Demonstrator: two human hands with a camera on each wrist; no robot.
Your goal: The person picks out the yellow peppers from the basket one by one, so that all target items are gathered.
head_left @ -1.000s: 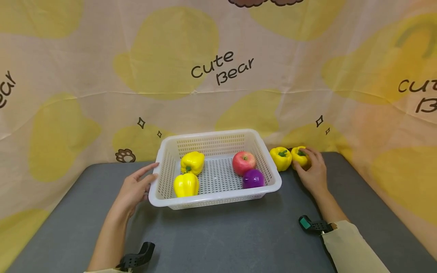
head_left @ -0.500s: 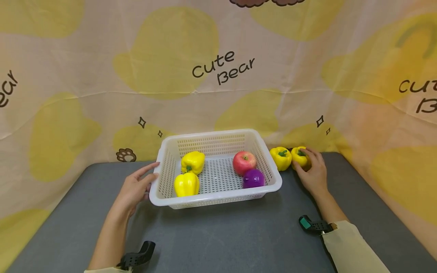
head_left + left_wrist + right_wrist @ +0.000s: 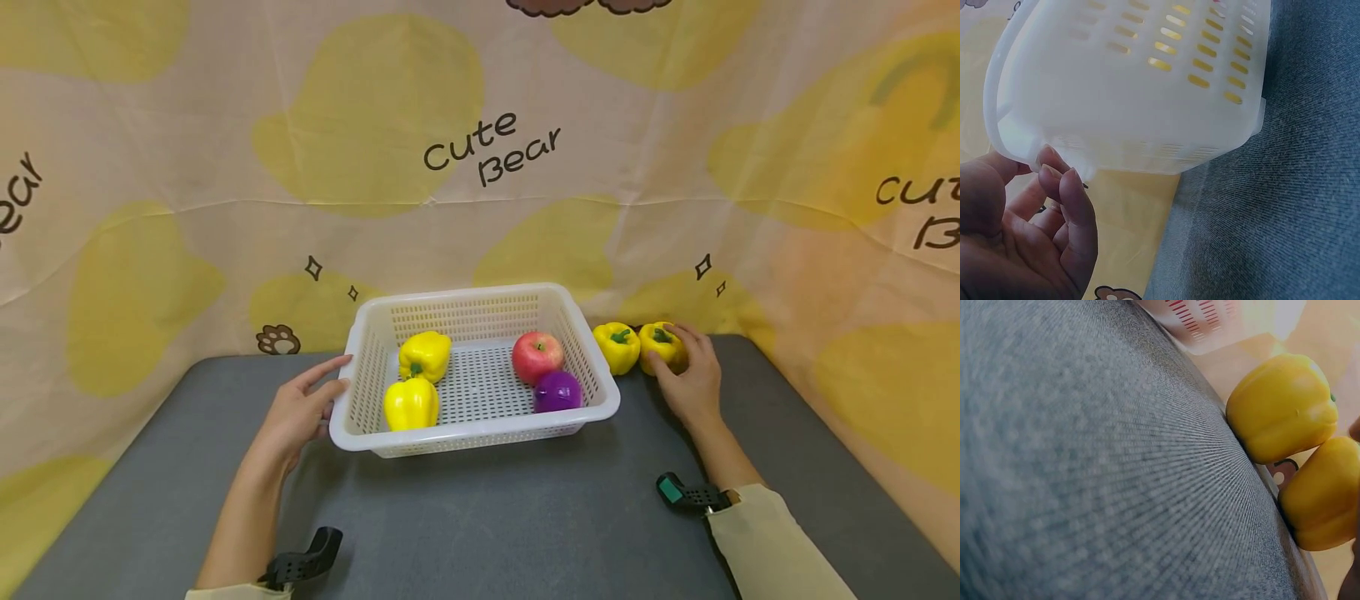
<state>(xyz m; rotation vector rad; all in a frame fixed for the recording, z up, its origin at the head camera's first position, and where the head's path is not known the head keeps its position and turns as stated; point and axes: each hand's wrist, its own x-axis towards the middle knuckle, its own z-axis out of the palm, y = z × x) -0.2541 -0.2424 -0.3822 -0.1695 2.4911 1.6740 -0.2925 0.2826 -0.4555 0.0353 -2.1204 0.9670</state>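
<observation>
- The step in hand appears to be handling the glossy yellow bell pepper with a green stem (image 3: 657, 350), at the far right of the group; whether it is being taken up or let go cannot be told.
- The right hand (image 3: 693, 387) is parted about as wide as that pepper, its thumb at the near side and its fingers curved round the far right side; how firmly they press is not clear.
- That pepper rests on the dark grey table (image 3: 480, 521), stem up, right beside and seemingly touching a second yellow bell pepper (image 3: 617, 350), which sits between it and the basket.
- The left hand (image 3: 295, 417) is drawn narrow, thumb and fingers holding the left rim of the white perforated plastic basket (image 3: 480, 432).
- Inside the basket, two yellow bell peppers, one farther back (image 3: 425, 354) and one nearer (image 3: 412, 406), lie at the left; a red apple (image 3: 537, 358) and a shiny purple ball-shaped item (image 3: 557, 392) sit together at the right.
- The next move, as judged here, calls for care with the neighbouring pepper: a sideways push could roll it, while a steady left hand should stop the basket sliding.
</observation>
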